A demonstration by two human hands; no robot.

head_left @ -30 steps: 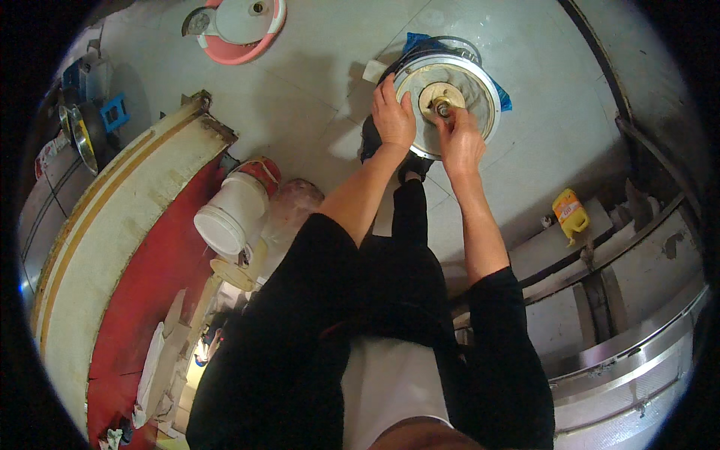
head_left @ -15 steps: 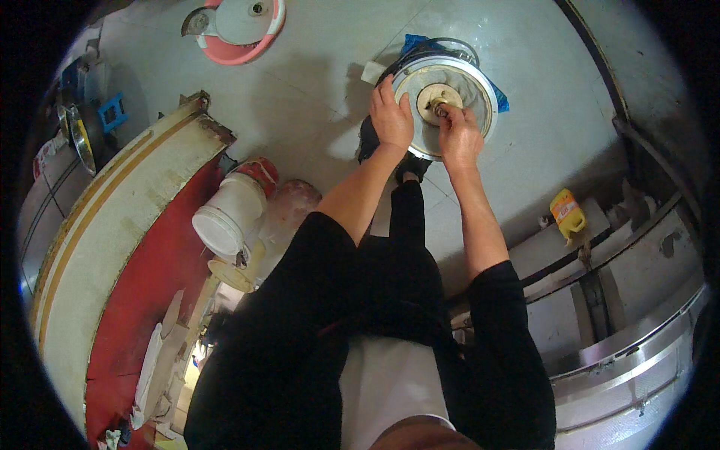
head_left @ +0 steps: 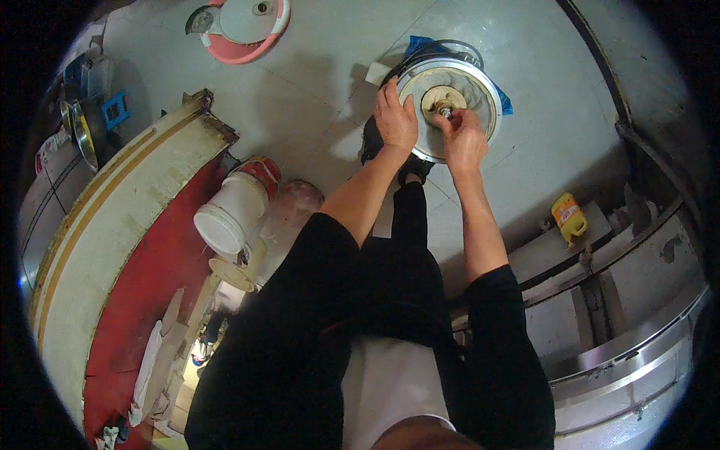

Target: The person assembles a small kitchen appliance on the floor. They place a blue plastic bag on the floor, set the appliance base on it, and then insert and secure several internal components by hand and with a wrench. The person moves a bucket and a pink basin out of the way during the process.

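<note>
On the floor, a rigid, probably heavy round metal disc [head_left: 450, 97]: left hand [head_left: 395, 120] pressed flat on its rim, right hand [head_left: 463, 139] pinching its centre hub [head_left: 442, 101].

Dim, uneven overhead light, soft shadows, strong fisheye bending, black rim.

A commercial kitchen or food workroom, seen from above: grey tiled floor [head_left: 300, 82], stainless steel counter [head_left: 637, 360] at the right, a white plastic bucket [head_left: 232, 210], a pink basin [head_left: 244, 26], stacked metal pans [head_left: 86, 131] and a yellow bottle [head_left: 570, 217].
</note>
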